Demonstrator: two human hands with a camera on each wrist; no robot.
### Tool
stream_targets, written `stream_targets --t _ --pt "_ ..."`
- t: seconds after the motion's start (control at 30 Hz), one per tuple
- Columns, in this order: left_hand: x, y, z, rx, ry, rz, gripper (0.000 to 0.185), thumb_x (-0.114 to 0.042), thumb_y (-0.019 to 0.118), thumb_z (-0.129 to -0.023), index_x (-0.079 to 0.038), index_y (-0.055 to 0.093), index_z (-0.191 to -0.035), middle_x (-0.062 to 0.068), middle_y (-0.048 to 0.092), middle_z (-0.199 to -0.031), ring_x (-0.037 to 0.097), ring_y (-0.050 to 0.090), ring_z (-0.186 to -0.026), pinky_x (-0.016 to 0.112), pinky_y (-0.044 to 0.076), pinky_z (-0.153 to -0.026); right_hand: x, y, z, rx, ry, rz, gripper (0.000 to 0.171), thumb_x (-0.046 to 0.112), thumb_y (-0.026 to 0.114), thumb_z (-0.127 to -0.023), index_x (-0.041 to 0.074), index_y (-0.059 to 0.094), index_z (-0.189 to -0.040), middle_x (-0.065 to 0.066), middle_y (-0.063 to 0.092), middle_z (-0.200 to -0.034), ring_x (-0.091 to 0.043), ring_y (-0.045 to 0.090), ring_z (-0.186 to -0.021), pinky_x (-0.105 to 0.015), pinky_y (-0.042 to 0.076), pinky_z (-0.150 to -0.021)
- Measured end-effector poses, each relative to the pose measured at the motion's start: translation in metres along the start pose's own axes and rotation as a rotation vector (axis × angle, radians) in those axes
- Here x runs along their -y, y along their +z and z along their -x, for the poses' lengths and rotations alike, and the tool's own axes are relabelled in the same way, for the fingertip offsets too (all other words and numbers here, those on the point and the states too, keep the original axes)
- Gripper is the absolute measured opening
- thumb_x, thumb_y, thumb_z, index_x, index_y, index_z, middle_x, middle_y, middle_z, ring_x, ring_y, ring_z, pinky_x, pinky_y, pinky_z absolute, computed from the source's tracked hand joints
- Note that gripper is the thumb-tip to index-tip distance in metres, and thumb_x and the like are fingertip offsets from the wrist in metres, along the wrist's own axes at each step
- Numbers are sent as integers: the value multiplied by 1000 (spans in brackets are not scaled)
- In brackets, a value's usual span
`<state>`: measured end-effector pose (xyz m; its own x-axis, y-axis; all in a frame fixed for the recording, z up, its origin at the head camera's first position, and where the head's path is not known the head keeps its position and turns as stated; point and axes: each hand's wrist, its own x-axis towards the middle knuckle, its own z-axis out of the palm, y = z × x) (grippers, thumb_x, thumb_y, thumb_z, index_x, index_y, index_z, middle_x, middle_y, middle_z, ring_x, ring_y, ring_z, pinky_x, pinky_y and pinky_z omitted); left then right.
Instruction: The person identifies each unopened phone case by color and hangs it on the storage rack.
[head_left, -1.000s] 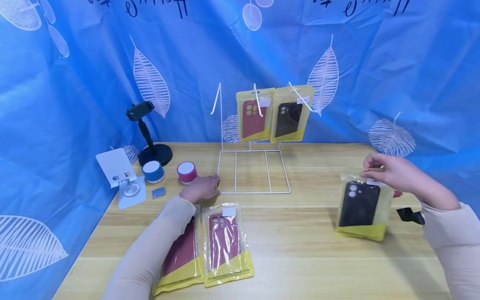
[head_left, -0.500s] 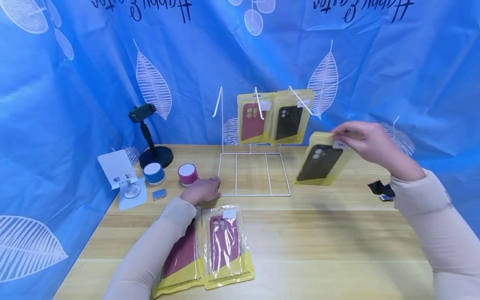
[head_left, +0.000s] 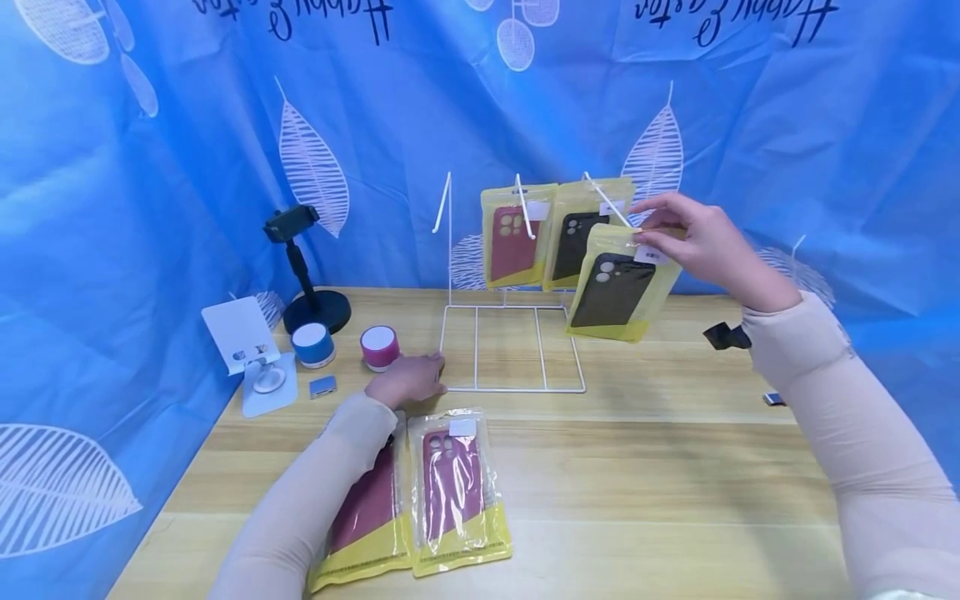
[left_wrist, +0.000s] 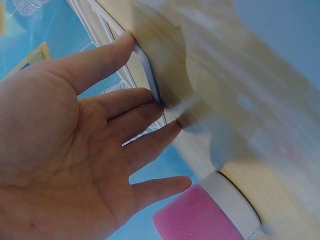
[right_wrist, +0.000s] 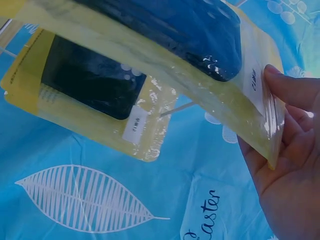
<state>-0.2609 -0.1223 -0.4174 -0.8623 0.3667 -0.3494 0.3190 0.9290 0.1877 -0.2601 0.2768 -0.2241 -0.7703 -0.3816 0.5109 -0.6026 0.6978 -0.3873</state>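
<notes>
A yellow-and-clear bag with a black phone case (head_left: 617,287) hangs from my right hand (head_left: 693,237), whose thumb and fingers pinch its top edge. This bag's top is right at the tip of the rack's right prong (head_left: 607,198), in front of another bagged black case (head_left: 573,237). A bagged red case (head_left: 513,237) hangs at the middle prong. My left hand (head_left: 408,379) rests at the front left corner of the white wire rack (head_left: 517,390). In the left wrist view its fairly straight fingers (left_wrist: 145,102) and thumb touch the wire.
Two bagged red cases (head_left: 453,492) lie at the front, one partly under the left sleeve. A pink-sided round speaker (head_left: 379,346) is beside the left hand. Farther left stand a blue one (head_left: 312,343), a black phone holder (head_left: 315,308) and a white stand (head_left: 243,342).
My right hand has carried the bagged black case left and up from the table's right side to the rack's right prong. My left hand stays at the rack's corner.
</notes>
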Motion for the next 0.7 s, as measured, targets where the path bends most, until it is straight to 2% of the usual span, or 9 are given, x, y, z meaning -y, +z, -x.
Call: stream_targets --t 0.13,0.33,0.5,0.7 --pt "-1 -1 1 3 -9 15 66 -34 57 -100 -6 33 -154 11 31 -161 34 32 -148 49 28 -122 -6 5 -5 2 -31 9 31 5 67 -93 7 63 -124 -14 74 -97 18 59 -80 -6 46 -67" --pt "-2 0 2 10 -7 28 66 -34 57 -100 -6 33 -155 12 31 -161 33 32 -148 48 28 -122 -4 3 2 -46 -79 64 26 -2 72 -87 -1 62 -112 -15 73 -97 26 50 -87 0 42 -74" --pt "-1 -1 1 2 -21 28 66 -35 58 -100 -7 33 -155 11 31 -161 34 32 -148 50 28 -122 1 -1 7 -82 -89 113 26 0 75 -85 0 60 -107 -13 71 -95 26 48 -87 2 41 -75" --pt "0 0 1 -2 -16 15 67 -35 57 -100 -6 32 -155 12 31 -161 35 32 -147 50 28 -122 6 -5 8 -71 -74 135 26 3 74 -87 1 58 -107 -11 70 -94 25 48 -85 1 41 -73"
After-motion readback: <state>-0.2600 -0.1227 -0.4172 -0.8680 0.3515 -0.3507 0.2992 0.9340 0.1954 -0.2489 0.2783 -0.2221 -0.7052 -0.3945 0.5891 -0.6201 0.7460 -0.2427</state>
